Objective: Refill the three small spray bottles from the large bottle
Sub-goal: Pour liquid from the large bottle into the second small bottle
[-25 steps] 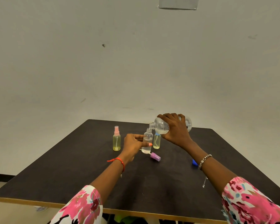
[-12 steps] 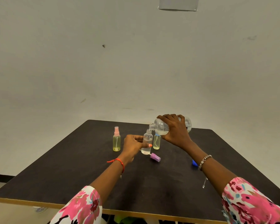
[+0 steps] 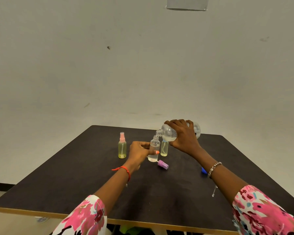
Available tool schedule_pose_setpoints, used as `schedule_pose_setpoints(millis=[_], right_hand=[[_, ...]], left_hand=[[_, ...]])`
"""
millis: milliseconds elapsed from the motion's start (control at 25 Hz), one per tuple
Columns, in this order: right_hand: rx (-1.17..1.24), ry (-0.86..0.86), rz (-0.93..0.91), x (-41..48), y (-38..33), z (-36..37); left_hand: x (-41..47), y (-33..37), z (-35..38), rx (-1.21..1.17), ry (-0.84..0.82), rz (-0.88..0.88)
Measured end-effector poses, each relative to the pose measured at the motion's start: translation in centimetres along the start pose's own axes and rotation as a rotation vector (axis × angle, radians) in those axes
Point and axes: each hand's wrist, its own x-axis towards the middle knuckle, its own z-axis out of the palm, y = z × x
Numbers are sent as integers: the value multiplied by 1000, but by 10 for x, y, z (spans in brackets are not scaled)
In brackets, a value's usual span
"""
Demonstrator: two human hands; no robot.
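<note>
In the middle of the frame we see the left hand [image 3: 139,152] grasping an uncapped small clear bottle [image 3: 154,150], which stands upright on the dark surface [image 3: 75,180]. The right hand [image 3: 183,138] is clenched around the large bottle [image 3: 170,132], tilted almost flat, with its open neck just above the mouth of the small bottle. Just right of it stands a yellowish bottle [image 3: 164,148], partly hidden. Further left stands a yellow bottle with pink sprayer [image 3: 122,146]. A purple spray cap [image 3: 163,164] lies on the surface, just below the clear bottle.
</note>
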Motion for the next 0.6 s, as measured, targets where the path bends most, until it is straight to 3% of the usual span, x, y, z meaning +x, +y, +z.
schedule_pose_setpoints(millis=[600], right_hand=[[18, -6, 5, -1, 0, -2]], left_hand=[[-1, 1, 1, 0, 0, -8]])
